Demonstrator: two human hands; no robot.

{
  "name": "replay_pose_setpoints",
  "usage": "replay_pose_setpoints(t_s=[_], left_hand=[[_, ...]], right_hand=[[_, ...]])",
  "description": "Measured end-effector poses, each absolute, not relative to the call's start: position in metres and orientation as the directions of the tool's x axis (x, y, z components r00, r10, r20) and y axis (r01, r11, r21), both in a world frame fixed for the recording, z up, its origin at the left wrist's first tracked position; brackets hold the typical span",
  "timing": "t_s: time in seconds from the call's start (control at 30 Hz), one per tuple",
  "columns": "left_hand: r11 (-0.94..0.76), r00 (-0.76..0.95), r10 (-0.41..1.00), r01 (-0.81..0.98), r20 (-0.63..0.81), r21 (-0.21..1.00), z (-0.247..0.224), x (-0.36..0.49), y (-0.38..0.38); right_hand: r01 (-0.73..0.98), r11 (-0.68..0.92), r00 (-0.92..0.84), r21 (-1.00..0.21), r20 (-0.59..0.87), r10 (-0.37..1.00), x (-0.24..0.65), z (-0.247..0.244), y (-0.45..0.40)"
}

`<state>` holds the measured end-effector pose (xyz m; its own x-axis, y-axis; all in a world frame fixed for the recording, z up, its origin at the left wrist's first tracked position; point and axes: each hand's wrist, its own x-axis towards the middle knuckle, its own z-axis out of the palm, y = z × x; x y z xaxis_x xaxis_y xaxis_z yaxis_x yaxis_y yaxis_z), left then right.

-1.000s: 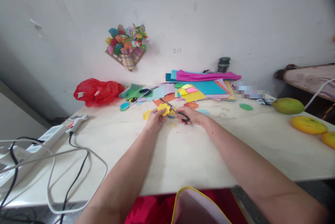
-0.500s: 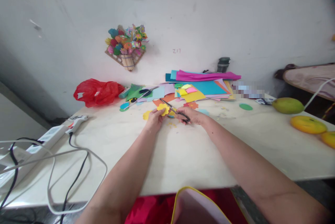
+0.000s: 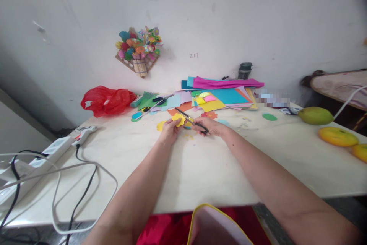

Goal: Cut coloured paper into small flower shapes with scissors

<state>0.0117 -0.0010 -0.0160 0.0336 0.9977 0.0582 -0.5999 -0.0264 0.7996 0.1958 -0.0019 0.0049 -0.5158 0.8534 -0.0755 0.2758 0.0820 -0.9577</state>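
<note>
Between the thumb and fingers of my left hand (image 3: 170, 131) is a yellow paper flower (image 3: 179, 119) with scalloped edges. My right hand (image 3: 210, 125) is closed around the black handles of a pair of scissors (image 3: 186, 116). Their blades point up and left, close beside the flower; whether they touch it I cannot tell. Another yellow paper cutout (image 3: 160, 125) lies left of my left hand. Orange-red paper flowers (image 3: 210, 115) rest just beyond my right hand, near a light blue paper piece (image 3: 223, 122). Small yellow scraps (image 3: 188, 137) are scattered below the hands.
Coloured paper sheets (image 3: 229, 98) are stacked at the back. A second pair of scissors (image 3: 162, 100) and a red plastic bag (image 3: 106, 101) lie back left. Power strips (image 3: 48, 159) with cables occupy the left; mangoes (image 3: 315, 116) sit at right, near a green paper oval (image 3: 269, 117).
</note>
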Motion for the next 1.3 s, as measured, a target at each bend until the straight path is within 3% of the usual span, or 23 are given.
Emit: replay_pose_setpoints(t_s=[0.4,1.0,1.3], left_hand=[[-0.015,0.022,0.999,-0.556,0.033,0.831,-0.017,0.010,0.000],[-0.011,0.214,0.973,-0.337,0.088,0.941,-0.016,0.010,-0.005],[0.020,0.289,0.955,-0.265,0.060,0.964,-0.016,0.012,-0.008]], right_hand=[[0.341,0.131,-0.505,-0.931,-0.064,0.861,0.199,0.017,-0.009],[0.013,0.203,-0.300,-0.979,0.190,0.935,0.199,0.011,0.002],[-0.070,0.190,-0.264,-0.979,0.202,0.943,0.189,0.013,-0.003]])
